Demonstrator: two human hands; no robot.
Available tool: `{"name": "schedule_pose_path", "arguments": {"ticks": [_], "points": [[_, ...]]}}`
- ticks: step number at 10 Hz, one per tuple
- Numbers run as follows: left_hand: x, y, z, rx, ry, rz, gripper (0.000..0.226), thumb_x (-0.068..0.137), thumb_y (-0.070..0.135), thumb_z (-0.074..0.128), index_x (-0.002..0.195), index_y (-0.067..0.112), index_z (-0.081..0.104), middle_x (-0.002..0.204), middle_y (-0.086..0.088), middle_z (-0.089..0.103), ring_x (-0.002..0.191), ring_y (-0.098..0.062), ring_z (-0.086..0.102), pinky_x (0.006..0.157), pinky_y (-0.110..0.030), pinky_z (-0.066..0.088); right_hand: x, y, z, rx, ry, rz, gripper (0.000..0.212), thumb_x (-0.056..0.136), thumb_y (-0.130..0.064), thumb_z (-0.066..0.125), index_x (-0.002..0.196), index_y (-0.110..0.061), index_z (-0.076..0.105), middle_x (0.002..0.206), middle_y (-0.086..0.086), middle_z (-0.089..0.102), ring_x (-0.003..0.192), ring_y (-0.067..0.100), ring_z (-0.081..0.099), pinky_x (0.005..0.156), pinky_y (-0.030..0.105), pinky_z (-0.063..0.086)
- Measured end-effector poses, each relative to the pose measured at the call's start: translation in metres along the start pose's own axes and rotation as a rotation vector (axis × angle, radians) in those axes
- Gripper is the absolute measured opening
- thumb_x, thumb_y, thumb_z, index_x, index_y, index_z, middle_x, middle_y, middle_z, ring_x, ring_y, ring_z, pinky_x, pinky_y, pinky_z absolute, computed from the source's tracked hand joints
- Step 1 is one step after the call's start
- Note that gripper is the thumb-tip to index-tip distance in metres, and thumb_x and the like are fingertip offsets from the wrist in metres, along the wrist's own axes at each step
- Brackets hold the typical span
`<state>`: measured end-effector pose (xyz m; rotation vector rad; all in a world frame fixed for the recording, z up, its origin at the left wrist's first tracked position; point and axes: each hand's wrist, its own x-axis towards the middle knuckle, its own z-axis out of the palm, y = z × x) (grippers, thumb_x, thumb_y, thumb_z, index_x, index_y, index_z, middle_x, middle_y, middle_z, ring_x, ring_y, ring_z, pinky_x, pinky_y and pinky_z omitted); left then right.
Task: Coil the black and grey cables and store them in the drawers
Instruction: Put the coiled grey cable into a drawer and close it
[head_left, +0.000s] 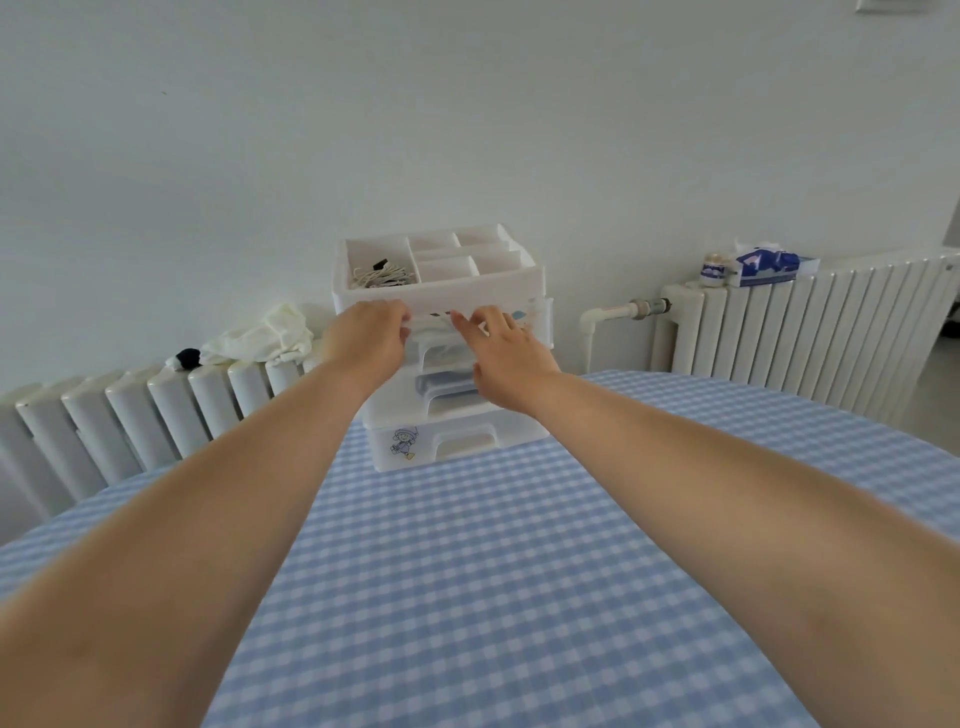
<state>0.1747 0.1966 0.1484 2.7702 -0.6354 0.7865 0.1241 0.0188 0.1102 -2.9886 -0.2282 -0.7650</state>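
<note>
A small white plastic drawer unit stood at the far edge of a table with a blue and white checked cloth, at about 12 o'clock from the person. Both bare arms reached out to it.

The left hand was at the top drawer's front, at 11 o'clock, with its fingers curled over the edge there. The right hand was just beside it at 1 o'clock, its fingers straight and touching the front of the same drawer. Something white showed between the two hands (I could not tell what it was, or if a hand held it).

On top of the unit sat a white tray with small boxes. A pale coiled cable with a black bit lay in its left box. A dark grey thing showed through the front of the middle drawer. The bottom drawer had a little cartoon sticker.

At 10 o'clock a white ribbed radiator held a crumpled white cloth. At 2 o'clock another white radiator held a blue and white tissue pack and a small jar.
</note>
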Motion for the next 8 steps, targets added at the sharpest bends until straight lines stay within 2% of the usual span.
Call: {"name": "schedule_pose_path", "arguments": {"ticks": [1,3,4,5,6,7,8], "points": [[-0.004,-0.004,0.009,0.052,0.111,0.046,0.026,0.095,0.016,0.05,0.118,0.011,0.06,0.112,-0.012,0.065,0.112,-0.033,0.049,0.078,-0.042,0.045,0.005,0.002,-0.003,0.036,-0.022,-0.008,0.071,0.091,-0.014,0.05,0.153,-0.017,0.016,0.148,0.007,0.026,0.136,0.027,0.03,0.106,0.037,0.032],[-0.024,-0.009,0.033,-0.06,0.302,0.142,0.03,0.088,-0.003,0.056,0.118,0.0,0.061,0.115,-0.018,0.065,0.11,-0.041,0.051,0.074,-0.048,0.051,-0.004,0.008,-0.001,0.04,-0.022,-0.073,0.068,0.092,-0.018,0.049,0.153,-0.018,0.019,0.152,0.003,0.023,0.139,0.023,0.027,0.109,0.035,0.027],[-0.029,-0.002,0.034,-0.156,0.379,0.093,0.031,0.087,-0.003,0.056,0.117,0.005,0.059,0.132,-0.018,0.046,0.114,-0.037,0.046,0.067,-0.039,0.048,-0.009,0.011,0.003,0.039,-0.048,-0.077,0.067,0.094,-0.021,0.048,0.153,-0.02,0.017,0.158,0.004,0.014,0.144,0.024,0.021,0.114,0.038,0.025],[-0.027,0.009,0.026,-0.156,0.4,0.069,0.028,0.086,0.002,0.058,0.114,0.007,0.059,0.131,-0.017,0.044,0.114,-0.036,0.045,0.068,-0.037,0.046,-0.01,0.011,0.006,0.046,-0.052,-0.065,0.068,0.094,-0.021,0.049,0.153,-0.021,0.016,0.161,0.004,0.009,0.146,0.024,0.016,0.117,0.038,0.019],[-0.029,0.015,0.029,-0.071,0.383,0.112,0.022,0.084,0.005,0.059,0.105,0.008,0.063,0.113,-0.012,0.055,0.103,-0.037,0.051,0.079,-0.046,0.044,-0.006,0.005,0.002,0.071,-0.115,-0.024,0.072,0.092,-0.02,0.051,0.154,-0.02,0.013,0.163,0.0,0.004,0.148,0.021,0.012,0.117,0.039,0.017],[-0.035,0.02,0.037,-0.167,0.306,0.055,0.02,0.085,0.006,0.058,0.105,0.009,0.062,0.109,-0.01,0.058,0.104,-0.034,0.051,0.082,-0.043,0.04,0.003,0.001,-0.004,0.201,-0.252,0.055,0.076,0.09,-0.017,0.052,0.154,-0.021,0.012,0.163,-0.004,-0.002,0.148,0.021,0.013,0.115,0.041,0.024],[-0.04,0.03,0.044,-0.315,0.221,-0.012,0.022,0.089,0.009,0.055,0.11,0.01,0.062,0.116,-0.01,0.057,0.111,-0.03,0.047,0.088,-0.038,0.041,0.003,0.001,-0.013,0.297,-0.304,0.083,0.074,0.091,-0.015,0.053,0.154,-0.021,0.014,0.163,-0.004,0.003,0.144,0.025,0.024,0.111,0.039,0.03]]}}
